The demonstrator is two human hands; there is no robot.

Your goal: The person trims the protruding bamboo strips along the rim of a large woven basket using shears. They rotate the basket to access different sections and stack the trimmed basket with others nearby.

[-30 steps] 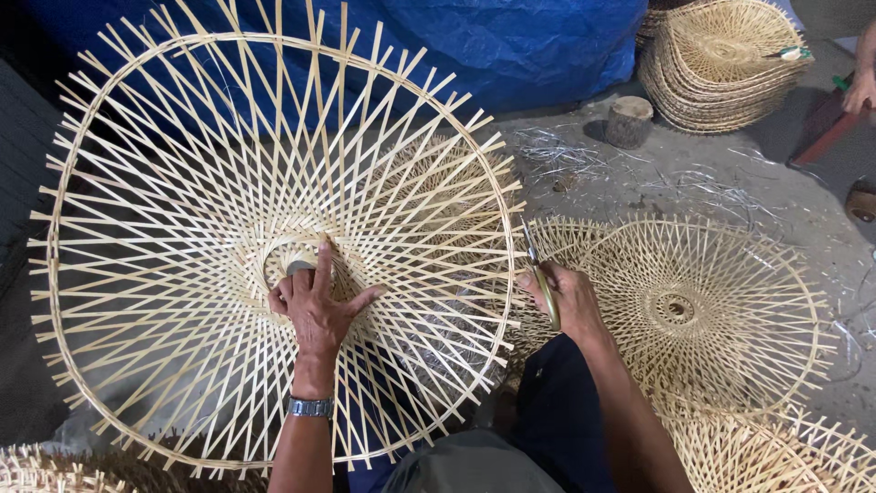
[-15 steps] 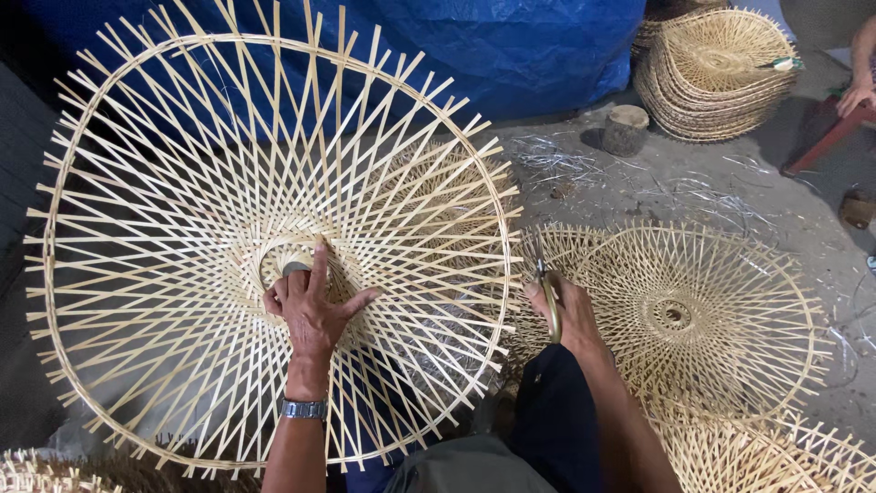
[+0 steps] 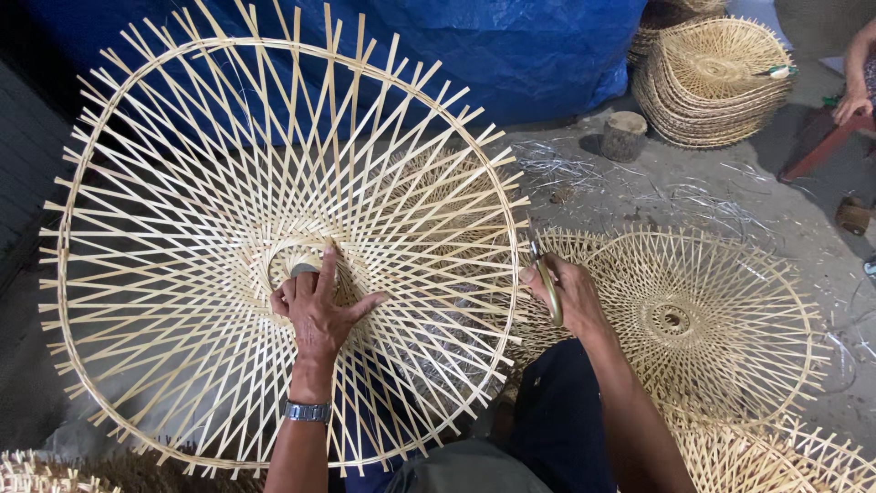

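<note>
Bamboo frame fills the frame's left, my left hand spread flat on its hub, right hand clenched on a cutter; I judge trimming rim ends comes next, needing steadiness.

I see the big frame in pale straw yellow, its thin slats crossing in a radial starburst of open diamonds, tightening to a woven ring at the hub; behind it the tarp is deep blue; the second frame on the ground carries the same pale lattice, finer and more golden; the stack at the back is tan, layered in stripes; the floor is mottled grey with silvery shavings; my left hand wears a silver watch; the trousers are dark navy; the stump is grey-brown.
</note>
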